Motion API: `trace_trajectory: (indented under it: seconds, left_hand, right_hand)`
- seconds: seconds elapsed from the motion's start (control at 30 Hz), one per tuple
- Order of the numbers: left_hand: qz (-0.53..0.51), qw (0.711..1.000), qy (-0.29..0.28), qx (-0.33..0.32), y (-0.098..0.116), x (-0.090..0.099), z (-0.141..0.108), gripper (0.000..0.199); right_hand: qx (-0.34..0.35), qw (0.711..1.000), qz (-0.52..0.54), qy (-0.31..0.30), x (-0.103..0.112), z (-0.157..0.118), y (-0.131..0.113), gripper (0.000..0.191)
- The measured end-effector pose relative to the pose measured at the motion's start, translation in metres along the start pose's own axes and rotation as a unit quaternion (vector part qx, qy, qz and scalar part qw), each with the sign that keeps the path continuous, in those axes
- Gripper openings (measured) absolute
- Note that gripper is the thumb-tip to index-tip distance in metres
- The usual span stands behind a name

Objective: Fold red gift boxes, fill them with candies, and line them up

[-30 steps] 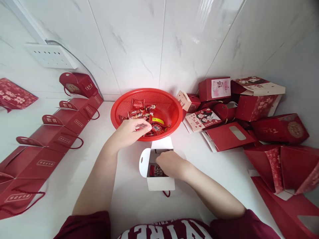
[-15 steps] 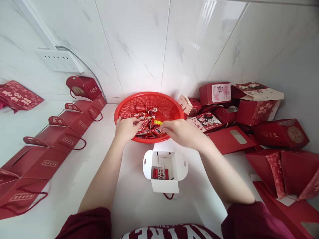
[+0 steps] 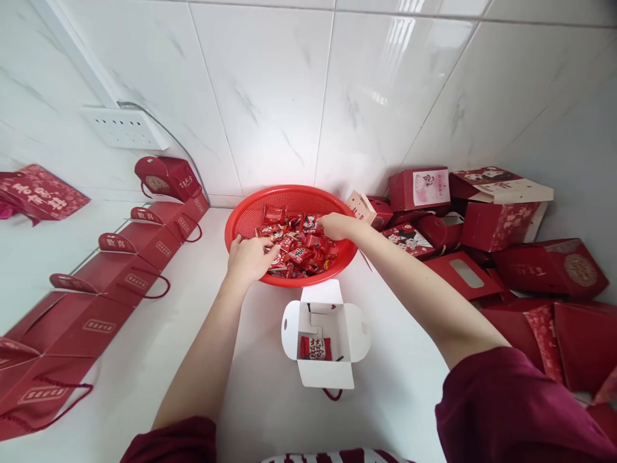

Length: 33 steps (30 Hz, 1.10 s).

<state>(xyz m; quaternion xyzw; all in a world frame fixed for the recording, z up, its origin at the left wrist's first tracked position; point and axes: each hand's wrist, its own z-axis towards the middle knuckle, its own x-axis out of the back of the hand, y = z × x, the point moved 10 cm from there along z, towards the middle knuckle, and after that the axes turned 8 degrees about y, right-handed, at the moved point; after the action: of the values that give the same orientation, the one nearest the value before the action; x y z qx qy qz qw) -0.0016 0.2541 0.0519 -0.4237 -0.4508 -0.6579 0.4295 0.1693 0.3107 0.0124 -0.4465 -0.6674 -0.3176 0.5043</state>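
Note:
A red plastic basket [image 3: 240,215] holds a heap of red wrapped candies [image 3: 301,254]. Over its left front rim lies my left hand [image 3: 249,256], fingers apart, with the tips touching the heap's edge. My right hand [image 3: 337,225] reaches across the right side into the basket. Its fingers are bunched together on a red-and-white wrapped candy [image 3: 311,223], and the fingertips are partly hidden. In front of the basket stands a small white-lined box [image 3: 358,331] with its flaps spread. Inside the box lies a red-and-white packet [image 3: 316,348] with dark characters.
Along the left runs a row of closed red gift boxes [image 3: 110,280] with cord handles. A pile of red boxes [image 3: 504,222] fills the right side. Behind the basket rises a tiled wall [image 3: 274,96] with a socket strip [image 3: 126,128]. A red printed bag [image 3: 45,193] lies far left.
My right hand has moved from the basket's front right edge farther back into the candies. The yellow-labelled piece near it is no longer visible. My left hand stays at the left rim.

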Motion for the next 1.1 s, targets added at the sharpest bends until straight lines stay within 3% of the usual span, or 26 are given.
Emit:
trace_trajectory:
  seconds: [0.1,0.33,0.5,0.67,0.9,1.1]
  left_hand:
    - [0.003,1.0,0.0,-0.001,0.0,0.0,0.0,0.04]
    - [0.024,1.0,0.001,-0.001,-0.001,-0.002,0.001,0.043]
    - [0.037,0.999,0.003,-0.005,0.001,-0.001,0.001,0.043]
    - [0.046,0.999,0.005,-0.008,0.002,0.0,0.001,0.044]
    - [0.049,0.999,0.008,-0.01,0.001,-0.001,0.001,0.042]
    - [0.043,0.999,0.006,-0.007,0.002,0.0,0.001,0.041]
  right_hand:
    - [-0.023,1.0,-0.018,-0.008,-0.001,0.007,0.015,0.031]
    - [-0.041,0.999,-0.013,-0.026,-0.025,0.012,0.011,0.035]
    - [-0.039,0.999,0.0,-0.02,-0.031,0.018,0.015,0.034]
    - [-0.035,0.998,-0.009,-0.053,-0.038,0.017,0.016,0.033]
    - [0.082,0.983,0.069,-0.15,-0.064,0.002,-0.023,0.03]
    - [0.17,0.947,0.179,-0.207,-0.061,-0.019,-0.058,0.032]
